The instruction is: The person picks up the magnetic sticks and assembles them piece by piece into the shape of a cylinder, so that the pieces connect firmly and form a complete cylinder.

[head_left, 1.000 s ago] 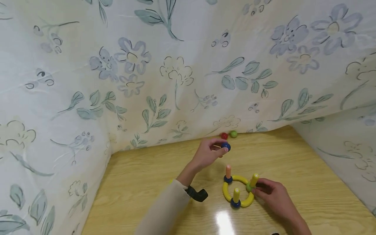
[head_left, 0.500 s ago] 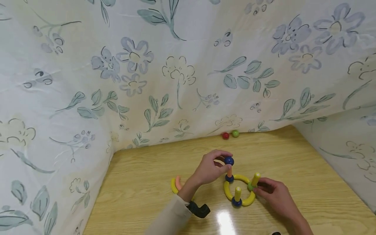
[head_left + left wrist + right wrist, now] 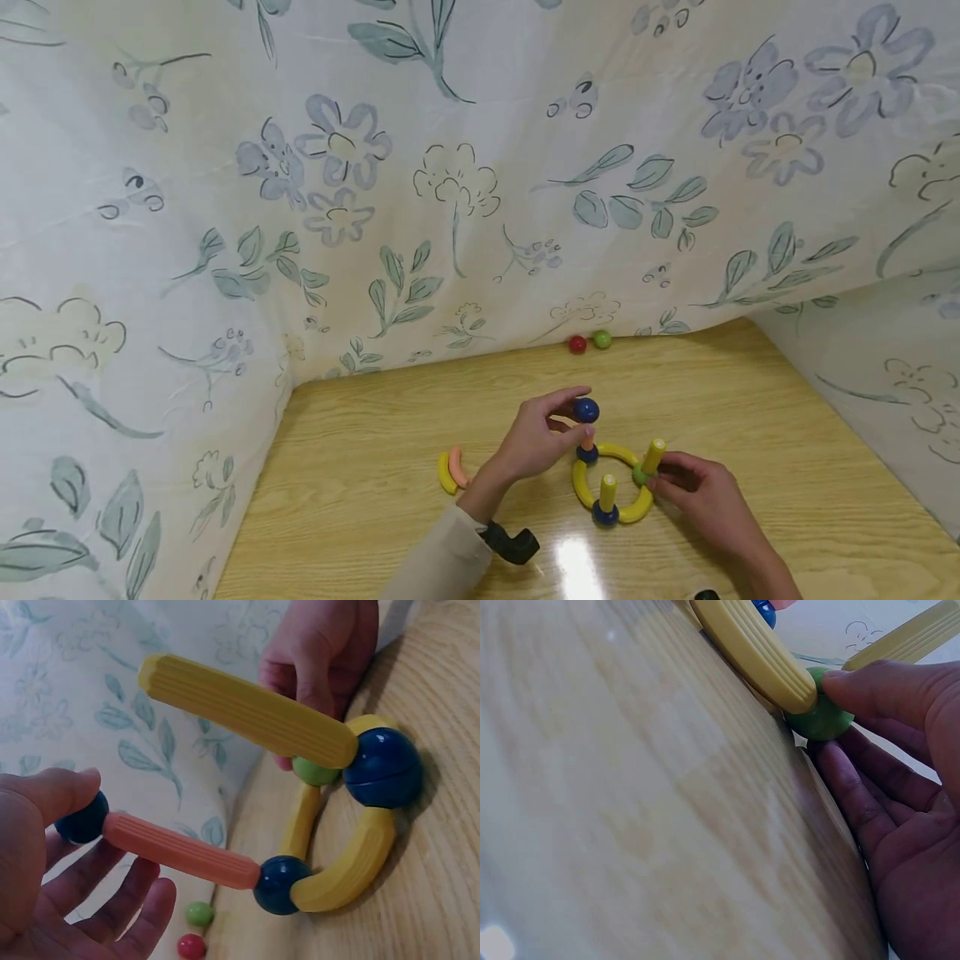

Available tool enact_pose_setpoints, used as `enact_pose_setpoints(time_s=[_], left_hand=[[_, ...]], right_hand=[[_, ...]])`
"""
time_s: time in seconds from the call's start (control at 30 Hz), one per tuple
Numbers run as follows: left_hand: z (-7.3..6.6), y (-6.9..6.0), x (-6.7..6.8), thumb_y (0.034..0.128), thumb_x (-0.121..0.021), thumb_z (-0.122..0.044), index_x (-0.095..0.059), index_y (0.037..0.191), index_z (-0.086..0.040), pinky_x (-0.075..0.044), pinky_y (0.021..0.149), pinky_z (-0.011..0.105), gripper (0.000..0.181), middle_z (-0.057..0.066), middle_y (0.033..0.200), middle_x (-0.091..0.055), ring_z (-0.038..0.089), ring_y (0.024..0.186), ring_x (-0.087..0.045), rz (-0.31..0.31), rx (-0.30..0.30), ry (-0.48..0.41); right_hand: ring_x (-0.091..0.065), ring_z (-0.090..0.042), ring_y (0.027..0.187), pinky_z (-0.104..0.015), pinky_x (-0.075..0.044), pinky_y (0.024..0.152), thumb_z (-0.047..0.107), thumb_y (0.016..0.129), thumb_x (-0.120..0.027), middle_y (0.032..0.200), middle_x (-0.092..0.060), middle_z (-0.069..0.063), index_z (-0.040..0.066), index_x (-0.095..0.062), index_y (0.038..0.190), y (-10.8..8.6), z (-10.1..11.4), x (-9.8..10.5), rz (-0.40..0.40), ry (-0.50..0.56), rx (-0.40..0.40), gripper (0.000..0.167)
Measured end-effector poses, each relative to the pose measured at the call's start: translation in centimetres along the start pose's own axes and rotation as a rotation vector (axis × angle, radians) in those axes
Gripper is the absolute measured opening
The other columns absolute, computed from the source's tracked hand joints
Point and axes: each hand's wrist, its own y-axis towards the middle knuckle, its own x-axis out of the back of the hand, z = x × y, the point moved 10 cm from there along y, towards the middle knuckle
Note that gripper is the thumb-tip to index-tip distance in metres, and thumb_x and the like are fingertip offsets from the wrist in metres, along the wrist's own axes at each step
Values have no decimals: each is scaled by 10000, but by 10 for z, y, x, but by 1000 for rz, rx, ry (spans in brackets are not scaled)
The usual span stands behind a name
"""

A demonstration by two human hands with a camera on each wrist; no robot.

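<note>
- Carried the blue ball (image 3: 587, 410) across within the last second, from near the red ball (image 3: 577, 344) to the top of the orange stick (image 3: 180, 851) — now apparently touching its tip.
- Pinching that ball between thumb and fingertips of the left hand (image 3: 536, 437), with the remaining fingers loosely spread.
- Curling thumb and fingers of the right hand (image 3: 697, 496) round the green ball (image 3: 826, 716) low on the yellow ring (image 3: 581, 485), just as a second ago.
- Probably past fetching and into capping the upright, to judge by this — with steadying from the right.
- Showing bare tops on both the near yellow stick (image 3: 608, 493) and the far yellow stick (image 3: 654, 457), so likely only partly built.
- Lying spare to the left on the table (image 3: 360, 467): curved yellow piece (image 3: 446, 473), curved orange piece (image 3: 457, 467).
</note>
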Motion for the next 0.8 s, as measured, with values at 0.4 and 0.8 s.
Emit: enact_pose_setpoints(time_s=[0.4, 0.8], left_hand=[[54, -4, -24, 1025, -762, -100, -727, 1378, -156, -591, 968, 212, 359, -38, 1268, -754, 117, 1157, -715, 20, 157, 113], [57, -14, -33, 997, -810, -108, -783, 1162, -128, -545, 807, 171, 168, -78, 1077, -770, -25, 897, -626, -18, 140, 249]], right_hand=[[-727, 29, 971, -175, -600, 842, 157, 946, -878, 1240, -791, -168, 11, -763, 1290, 1, -3, 1, 2, -1, -23, 391], [-723, 77, 1018, -104, -580, 856, 155, 942, -886, 1266, -785, -207, 15, -753, 1314, -3, 2, 8, -124, 43, 51, 419]])
